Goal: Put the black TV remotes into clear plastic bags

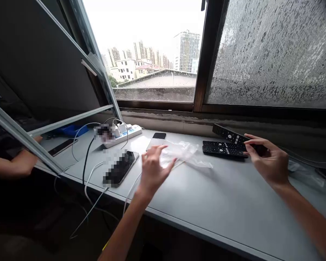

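My left hand [153, 168] hovers over the grey table [220, 203], fingers spread, its tips touching a crumpled clear plastic bag [188, 152]. My right hand [267, 159] is closed on the near end of a black remote control [230, 136] that it holds tilted above the table. A second black remote control [224, 148] lies flat just below it, to the left of that hand.
A phone [122, 166] lies left of my left hand, another phone [156, 140] behind the bag. A white power strip [123, 133] with cables sits near the window. Another person's arm [13, 163] rests at far left behind a metal frame [21, 136].
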`<state>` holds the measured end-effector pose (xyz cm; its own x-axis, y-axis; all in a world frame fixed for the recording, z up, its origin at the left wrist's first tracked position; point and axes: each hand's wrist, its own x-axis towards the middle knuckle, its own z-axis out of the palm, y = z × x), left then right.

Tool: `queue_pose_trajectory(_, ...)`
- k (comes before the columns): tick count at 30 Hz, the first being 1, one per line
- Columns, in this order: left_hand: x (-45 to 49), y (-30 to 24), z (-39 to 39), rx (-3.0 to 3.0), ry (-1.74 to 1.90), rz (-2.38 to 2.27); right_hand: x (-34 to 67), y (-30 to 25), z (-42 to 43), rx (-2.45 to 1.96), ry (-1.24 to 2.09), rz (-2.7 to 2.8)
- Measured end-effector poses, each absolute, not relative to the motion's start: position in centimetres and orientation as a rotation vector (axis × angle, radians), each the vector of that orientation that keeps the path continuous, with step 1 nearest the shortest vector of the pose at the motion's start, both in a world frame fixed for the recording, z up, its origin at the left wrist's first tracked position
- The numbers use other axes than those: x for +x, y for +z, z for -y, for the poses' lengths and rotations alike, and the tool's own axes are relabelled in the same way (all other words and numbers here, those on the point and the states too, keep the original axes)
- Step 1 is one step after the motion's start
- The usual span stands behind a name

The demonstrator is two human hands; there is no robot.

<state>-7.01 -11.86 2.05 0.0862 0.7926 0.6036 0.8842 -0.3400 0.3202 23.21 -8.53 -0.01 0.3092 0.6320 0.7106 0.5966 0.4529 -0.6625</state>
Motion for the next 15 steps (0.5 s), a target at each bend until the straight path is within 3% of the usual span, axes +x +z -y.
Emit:
queue_pose_trajectory(4, -14.4, 1.3, 13.2, -1.698, -0.821, 2.294, 24.2, 1.1, 8.1, -1.141, 0.374, 0.913)
queue_pose_trajectory(9, -19.2, 0.2, 12.0, -1.535, -0.437, 2.657, 26.3, 1.3, 7.2, -1.226, 0.481, 0.714)
queue_pose_trajectory(15, -20.2, -0.7, 11.2, -1.645, -0.612, 2.616, 27.3, 0.7, 7.5, -1.391, 0.676, 0.794)
